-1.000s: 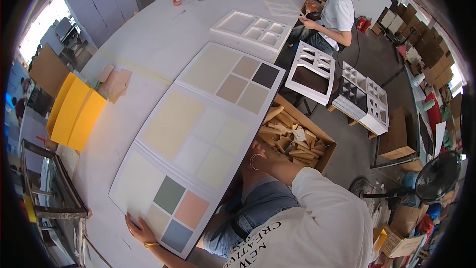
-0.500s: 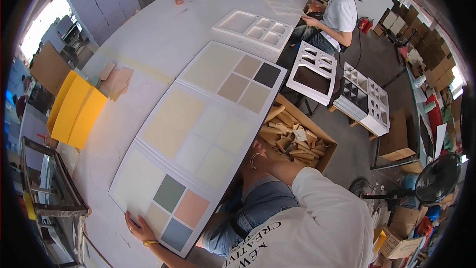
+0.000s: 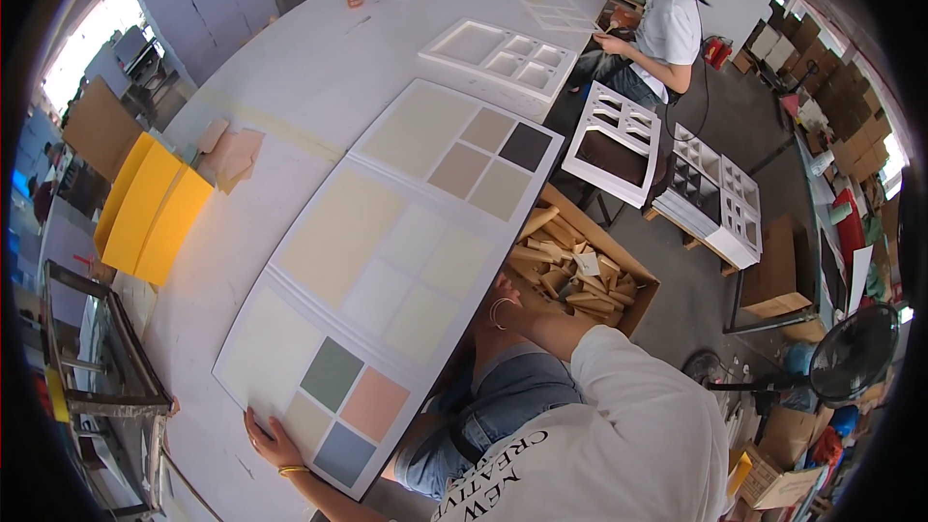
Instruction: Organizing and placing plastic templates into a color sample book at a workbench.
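A long three-panel colour swatch folder [image 3: 387,195] lies spread out in front of me, with two fold lines across it. Each panel has one large pale swatch and several smaller ones, among them green, pink, blue-grey and black. My left hand [image 3: 275,443], with a ring and a yellow bracelet, grips the folder's near-left edge, the thumb on top. At the folder's right edge is my right hand [image 3: 505,298], wearing a thin bangle. Its fingers are mostly hidden by the edge, so their grip does not show.
The folder rests on a large white table [image 3: 290,87]. A yellow folded board [image 3: 155,213] stands at left. A cardboard box [image 3: 609,280] of brown pieces sits below right. White compartment frames [image 3: 611,145] and a co-worker [image 3: 667,34] are beyond; a black fan [image 3: 853,353] stands right.
The whole view has shifted very slightly. Both my hands and the folder keep the same places relative to each other.
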Tool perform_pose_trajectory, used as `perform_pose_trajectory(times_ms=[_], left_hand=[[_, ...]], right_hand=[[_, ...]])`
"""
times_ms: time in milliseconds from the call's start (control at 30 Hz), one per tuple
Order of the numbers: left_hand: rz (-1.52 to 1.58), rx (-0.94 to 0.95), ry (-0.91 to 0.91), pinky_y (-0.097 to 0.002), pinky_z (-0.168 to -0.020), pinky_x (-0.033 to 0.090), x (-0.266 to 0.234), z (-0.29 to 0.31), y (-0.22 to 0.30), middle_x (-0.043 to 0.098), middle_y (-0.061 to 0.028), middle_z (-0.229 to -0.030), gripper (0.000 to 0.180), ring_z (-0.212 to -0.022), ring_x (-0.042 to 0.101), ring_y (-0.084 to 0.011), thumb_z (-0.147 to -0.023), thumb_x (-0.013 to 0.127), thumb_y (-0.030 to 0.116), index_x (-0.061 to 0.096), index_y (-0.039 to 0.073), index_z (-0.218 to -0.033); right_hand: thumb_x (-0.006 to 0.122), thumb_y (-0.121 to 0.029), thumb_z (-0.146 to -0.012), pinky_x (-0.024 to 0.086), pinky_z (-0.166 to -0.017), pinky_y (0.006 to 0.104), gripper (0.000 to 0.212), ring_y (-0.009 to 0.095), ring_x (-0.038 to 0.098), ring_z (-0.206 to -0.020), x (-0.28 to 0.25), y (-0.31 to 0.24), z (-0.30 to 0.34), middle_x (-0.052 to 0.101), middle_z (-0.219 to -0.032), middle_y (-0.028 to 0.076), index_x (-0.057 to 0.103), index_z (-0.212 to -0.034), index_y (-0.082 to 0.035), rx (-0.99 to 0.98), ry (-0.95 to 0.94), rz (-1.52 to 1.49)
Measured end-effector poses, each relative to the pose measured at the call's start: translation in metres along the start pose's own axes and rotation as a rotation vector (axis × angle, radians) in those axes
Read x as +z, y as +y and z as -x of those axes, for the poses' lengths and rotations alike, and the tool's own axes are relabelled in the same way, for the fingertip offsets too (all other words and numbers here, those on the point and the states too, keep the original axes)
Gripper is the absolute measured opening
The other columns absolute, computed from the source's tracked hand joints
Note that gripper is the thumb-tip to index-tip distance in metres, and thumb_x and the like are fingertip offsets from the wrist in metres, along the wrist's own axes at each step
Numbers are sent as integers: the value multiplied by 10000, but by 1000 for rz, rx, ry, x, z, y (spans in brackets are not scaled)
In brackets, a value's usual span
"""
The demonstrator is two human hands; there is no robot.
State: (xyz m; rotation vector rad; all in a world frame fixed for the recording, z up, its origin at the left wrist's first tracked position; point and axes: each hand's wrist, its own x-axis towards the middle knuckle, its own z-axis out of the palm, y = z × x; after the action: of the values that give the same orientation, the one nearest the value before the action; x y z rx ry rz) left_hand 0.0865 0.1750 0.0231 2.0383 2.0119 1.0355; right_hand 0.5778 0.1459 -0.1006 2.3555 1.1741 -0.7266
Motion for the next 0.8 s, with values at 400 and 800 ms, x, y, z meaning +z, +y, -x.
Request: perform_pose_trajectory(times_ms=[400, 800], left_hand=[[1, 3, 5, -418, -966, 339, 0, 1, 0, 495, -184, -1225, 436, -1130, 455, -348, -815, 546, 172, 475, 27, -1219], [-21, -71, 16, -420, -972, 327, -4, 2, 13, 502, -178, -1218, 456, -1130, 449, -351, -756, 573, 122, 489, 43, -1198]], right_hand=[[509, -361, -825, 372, -812, 556, 576, 366, 299, -1174, -9, -3, 5, 224, -1340, 196, 354, -1345, -169, 38, -11, -33], [555, -439, -764, 433, -820, 477, 820, 350, 311, -1181, -3, 3, -2, 194, -1336, 222, 175, -1400, -87, -37, -38, -6]])
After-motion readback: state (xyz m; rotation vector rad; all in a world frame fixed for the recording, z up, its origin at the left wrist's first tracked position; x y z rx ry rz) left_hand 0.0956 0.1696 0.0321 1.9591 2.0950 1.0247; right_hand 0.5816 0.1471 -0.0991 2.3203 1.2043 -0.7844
